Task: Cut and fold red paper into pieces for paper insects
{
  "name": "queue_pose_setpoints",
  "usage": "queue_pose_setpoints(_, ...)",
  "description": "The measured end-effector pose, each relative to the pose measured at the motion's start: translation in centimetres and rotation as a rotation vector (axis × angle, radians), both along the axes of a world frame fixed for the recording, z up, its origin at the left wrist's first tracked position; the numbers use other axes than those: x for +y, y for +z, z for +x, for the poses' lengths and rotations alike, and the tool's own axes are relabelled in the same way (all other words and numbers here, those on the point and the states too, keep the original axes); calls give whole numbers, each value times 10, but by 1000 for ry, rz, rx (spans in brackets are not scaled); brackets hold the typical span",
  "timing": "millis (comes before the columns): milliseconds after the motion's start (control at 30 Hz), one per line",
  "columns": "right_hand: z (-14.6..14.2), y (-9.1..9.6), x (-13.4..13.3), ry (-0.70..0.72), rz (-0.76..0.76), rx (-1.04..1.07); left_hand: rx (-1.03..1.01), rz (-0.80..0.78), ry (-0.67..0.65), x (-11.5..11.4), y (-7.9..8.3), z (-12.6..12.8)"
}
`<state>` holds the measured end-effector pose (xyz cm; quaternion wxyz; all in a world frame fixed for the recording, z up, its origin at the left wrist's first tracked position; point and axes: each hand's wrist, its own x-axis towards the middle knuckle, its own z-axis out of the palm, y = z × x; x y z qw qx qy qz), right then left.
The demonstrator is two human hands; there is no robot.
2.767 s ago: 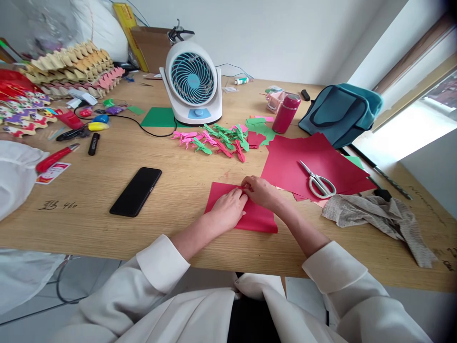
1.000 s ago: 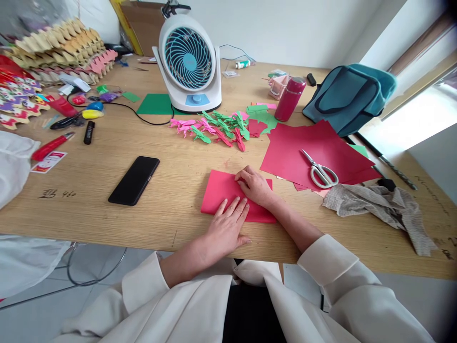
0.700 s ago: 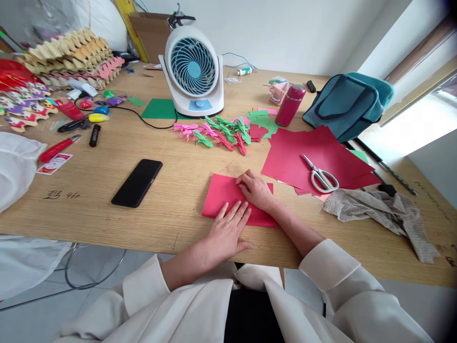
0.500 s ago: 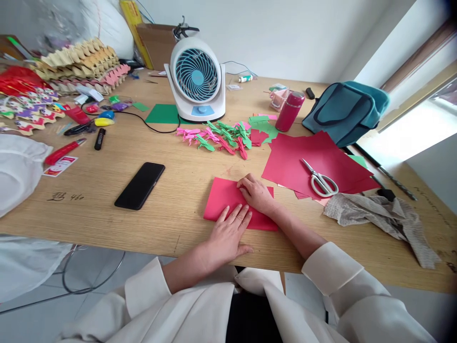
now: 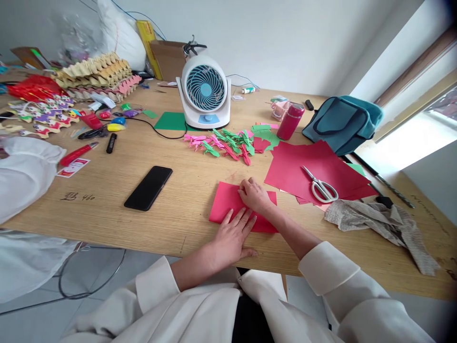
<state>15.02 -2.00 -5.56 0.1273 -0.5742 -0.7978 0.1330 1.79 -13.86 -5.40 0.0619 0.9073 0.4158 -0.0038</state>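
A folded sheet of red paper (image 5: 222, 202) lies on the table in front of me. My left hand (image 5: 232, 236) rests flat on its near part, fingers stretched out and the thumb over the bare wood. At the paper's far edge, my right hand (image 5: 254, 196) is closed, its curled fingers pressed onto the sheet; the palm side is hidden. Beyond them lies a pile of small pink, green and red folded paper pieces (image 5: 228, 143). White-handled scissors (image 5: 323, 189) sit on larger red sheets (image 5: 303, 164) to the right.
A black phone (image 5: 148, 188) lies at left, with a marker (image 5: 112, 143) and red-handled cutter (image 5: 76, 155) beyond. Farther back stand a white fan (image 5: 206, 93), a red flask (image 5: 291, 121) and a teal bag (image 5: 342, 124). A crumpled cloth (image 5: 374, 224) lies at right.
The camera view has shifted slightly, so everything sits a little lower and most things farther right. Both hands keep nearly the same place on the red paper.
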Motion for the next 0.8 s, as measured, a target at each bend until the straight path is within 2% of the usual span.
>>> queue_pose_setpoints(333,1,-14,-10,-20,175,26,-49,-3,18,-1,1,0)
queue_pose_setpoints(667,2,-16,-13,-27,201,73,-70,-29,11,-6,0,-3)
queue_pose_setpoints(800,1,-16,-13,-33,198,66,-53,21,-14,-10,-7,-10)
